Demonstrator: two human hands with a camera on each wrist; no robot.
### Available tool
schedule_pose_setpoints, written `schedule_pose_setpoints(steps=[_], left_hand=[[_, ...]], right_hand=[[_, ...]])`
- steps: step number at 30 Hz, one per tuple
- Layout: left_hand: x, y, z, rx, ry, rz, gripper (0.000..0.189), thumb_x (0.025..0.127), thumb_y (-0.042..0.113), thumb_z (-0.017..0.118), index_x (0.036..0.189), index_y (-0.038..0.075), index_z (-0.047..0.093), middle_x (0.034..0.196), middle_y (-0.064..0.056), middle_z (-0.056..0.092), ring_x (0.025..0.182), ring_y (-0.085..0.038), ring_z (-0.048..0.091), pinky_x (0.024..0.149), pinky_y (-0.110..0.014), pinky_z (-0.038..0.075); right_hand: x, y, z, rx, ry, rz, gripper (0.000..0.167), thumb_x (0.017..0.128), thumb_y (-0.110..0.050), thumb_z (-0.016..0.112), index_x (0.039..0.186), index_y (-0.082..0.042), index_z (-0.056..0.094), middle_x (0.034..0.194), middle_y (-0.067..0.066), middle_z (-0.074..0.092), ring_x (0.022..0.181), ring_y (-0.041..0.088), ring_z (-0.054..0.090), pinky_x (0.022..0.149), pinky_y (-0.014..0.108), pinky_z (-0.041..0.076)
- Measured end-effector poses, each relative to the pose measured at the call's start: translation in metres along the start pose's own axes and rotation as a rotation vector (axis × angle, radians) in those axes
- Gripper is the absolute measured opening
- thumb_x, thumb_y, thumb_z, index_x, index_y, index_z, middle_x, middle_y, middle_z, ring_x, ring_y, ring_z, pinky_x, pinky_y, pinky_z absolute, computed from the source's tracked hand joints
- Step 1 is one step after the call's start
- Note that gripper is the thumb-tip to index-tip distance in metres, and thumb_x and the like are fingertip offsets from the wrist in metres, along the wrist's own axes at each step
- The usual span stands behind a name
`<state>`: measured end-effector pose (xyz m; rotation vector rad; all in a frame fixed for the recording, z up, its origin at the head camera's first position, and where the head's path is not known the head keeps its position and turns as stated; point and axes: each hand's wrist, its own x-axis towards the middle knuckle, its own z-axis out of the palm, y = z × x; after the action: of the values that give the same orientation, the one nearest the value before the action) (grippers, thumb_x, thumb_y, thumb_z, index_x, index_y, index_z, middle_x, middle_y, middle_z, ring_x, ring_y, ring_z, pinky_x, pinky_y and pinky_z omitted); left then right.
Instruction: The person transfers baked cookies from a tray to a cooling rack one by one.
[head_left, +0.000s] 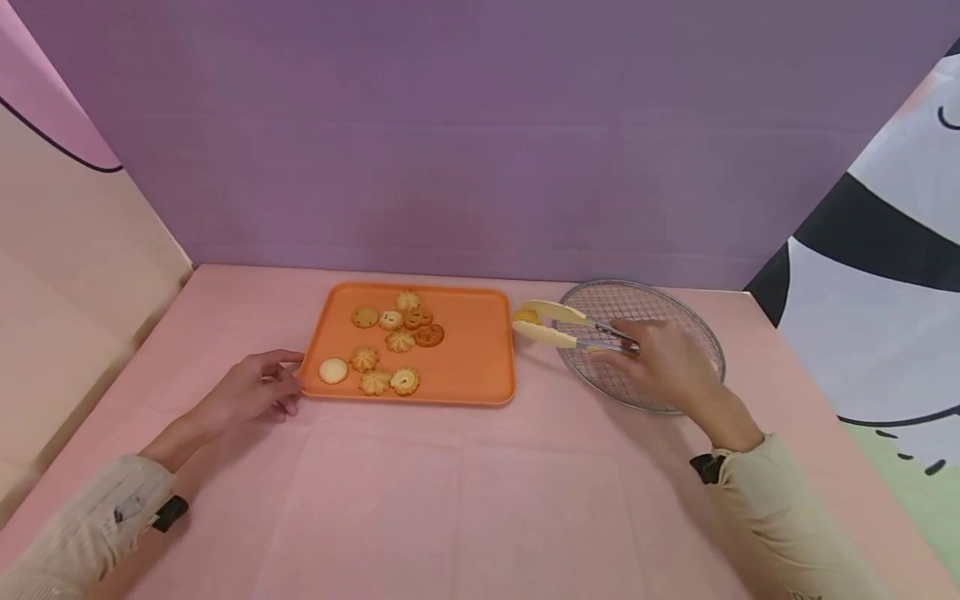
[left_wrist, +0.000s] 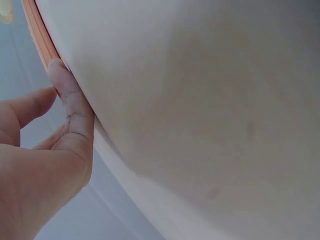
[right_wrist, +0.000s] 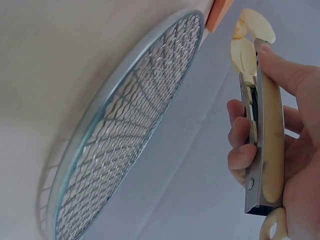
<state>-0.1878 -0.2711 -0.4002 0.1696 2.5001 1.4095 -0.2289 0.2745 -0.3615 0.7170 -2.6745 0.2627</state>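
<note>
In the head view my right hand grips metal tongs with cream-coloured tips. Between those tips sits a golden-yellow cookie, held just off the tray's right edge. The right wrist view shows the thumb on one arm of the tongs and the fingers curled round the other. At the left end of the orange tray, my left hand rests its fingertips against the rim. Several cookies of different shapes lie on the tray's left half, some flower-shaped, some round.
A round wire mesh rack with a metal rim lies on the right, partly under the right hand and tongs. Tray and rack share a pink-covered table. A purple backdrop rises along its far edge, with printed panels at both sides.
</note>
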Motion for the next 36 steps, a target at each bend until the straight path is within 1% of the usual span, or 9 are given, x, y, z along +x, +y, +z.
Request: schedule_pose_setpoints(steps=[5, 11, 13, 16, 18, 23, 30, 32, 36], left_hand=[[0.001, -0.002, 0.0, -0.002, -0.001, 0.018, 0.053, 0.097, 0.001, 0.059, 0.144, -0.011, 0.037, 0.096, -0.019, 0.062, 0.073, -0.021, 0.067, 0.064, -0.031, 0.059], [0.002, -0.002, 0.0, -0.004, -0.006, 0.027, 0.054, 0.097, 0.001, 0.06, 0.144, -0.011, 0.037, 0.095, -0.018, 0.062, 0.073, -0.021, 0.067, 0.064, -0.031, 0.06], [0.002, -0.002, 0.001, -0.003, -0.005, 0.028, 0.053, 0.097, 0.001, 0.06, 0.144, -0.011, 0.037, 0.095, -0.018, 0.062, 0.073, -0.021, 0.067, 0.063, -0.031, 0.06], [0.002, -0.001, 0.002, -0.004, -0.005, 0.03, 0.053, 0.098, 0.001, 0.059, 0.144, -0.012, 0.037, 0.096, -0.018, 0.063, 0.073, -0.02, 0.066, 0.063, -0.031, 0.059], [0.001, 0.0, 0.002, -0.007, -0.006, 0.029, 0.053, 0.098, 0.001, 0.059, 0.144, -0.012, 0.036, 0.096, -0.018, 0.063, 0.073, -0.02, 0.066, 0.063, -0.031, 0.059], [0.002, 0.0, 0.001, -0.009, -0.01, 0.023, 0.054, 0.098, 0.0, 0.058, 0.145, -0.012, 0.035, 0.097, -0.018, 0.062, 0.074, -0.02, 0.066, 0.063, -0.03, 0.059], [0.002, -0.003, 0.0, -0.005, -0.012, 0.023, 0.054, 0.098, 0.001, 0.059, 0.145, -0.012, 0.035, 0.097, -0.018, 0.062, 0.073, -0.02, 0.066, 0.063, -0.031, 0.059], [0.002, -0.003, 0.0, -0.005, -0.014, 0.023, 0.054, 0.098, 0.002, 0.059, 0.144, -0.012, 0.036, 0.097, -0.018, 0.062, 0.074, -0.021, 0.066, 0.064, -0.031, 0.059], [0.001, -0.001, -0.001, 0.003, -0.016, 0.021, 0.054, 0.098, 0.002, 0.059, 0.144, -0.011, 0.036, 0.096, -0.019, 0.062, 0.074, -0.021, 0.066, 0.065, -0.031, 0.06]], right_hand=[[-0.001, 0.007, 0.0, -0.033, 0.013, -0.004, 0.039, 0.079, -0.037, 0.083, 0.096, -0.004, 0.072, 0.06, -0.005, 0.055, 0.051, 0.011, 0.049, 0.047, 0.033, 0.041], [-0.005, 0.018, -0.001, -0.025, 0.035, 0.014, 0.035, 0.078, -0.035, 0.084, 0.091, -0.005, 0.07, 0.058, -0.005, 0.051, 0.051, 0.011, 0.046, 0.049, 0.033, 0.039], [-0.006, 0.022, -0.002, -0.031, 0.025, 0.034, 0.037, 0.08, -0.036, 0.083, 0.093, -0.004, 0.07, 0.059, -0.004, 0.053, 0.051, 0.013, 0.047, 0.05, 0.035, 0.041], [-0.007, 0.028, -0.003, -0.043, 0.005, 0.083, 0.045, 0.081, -0.038, 0.082, 0.104, 0.0, 0.071, 0.065, 0.001, 0.061, 0.057, 0.018, 0.056, 0.053, 0.041, 0.047], [-0.008, 0.032, -0.004, -0.059, -0.009, 0.104, 0.047, 0.082, -0.039, 0.08, 0.106, 0.0, 0.071, 0.067, 0.003, 0.063, 0.059, 0.02, 0.058, 0.054, 0.044, 0.049], [-0.01, 0.043, -0.003, -0.082, 0.01, 0.12, 0.046, 0.082, -0.038, 0.08, 0.105, 0.002, 0.071, 0.066, 0.004, 0.062, 0.057, 0.022, 0.058, 0.05, 0.044, 0.048], [-0.015, 0.056, -0.003, -0.087, 0.024, 0.156, 0.058, 0.082, -0.038, 0.08, 0.115, 0.008, 0.068, 0.074, 0.015, 0.069, 0.063, 0.034, 0.064, 0.055, 0.051, 0.051], [-0.016, 0.06, -0.004, -0.097, 0.019, 0.169, 0.058, 0.082, -0.038, 0.08, 0.115, 0.008, 0.067, 0.075, 0.016, 0.07, 0.063, 0.034, 0.064, 0.053, 0.051, 0.051], [-0.017, 0.065, -0.005, -0.114, 0.0, 0.195, 0.057, 0.082, -0.038, 0.08, 0.113, 0.008, 0.067, 0.068, 0.011, 0.066, 0.056, 0.027, 0.059, 0.046, 0.046, 0.047]])
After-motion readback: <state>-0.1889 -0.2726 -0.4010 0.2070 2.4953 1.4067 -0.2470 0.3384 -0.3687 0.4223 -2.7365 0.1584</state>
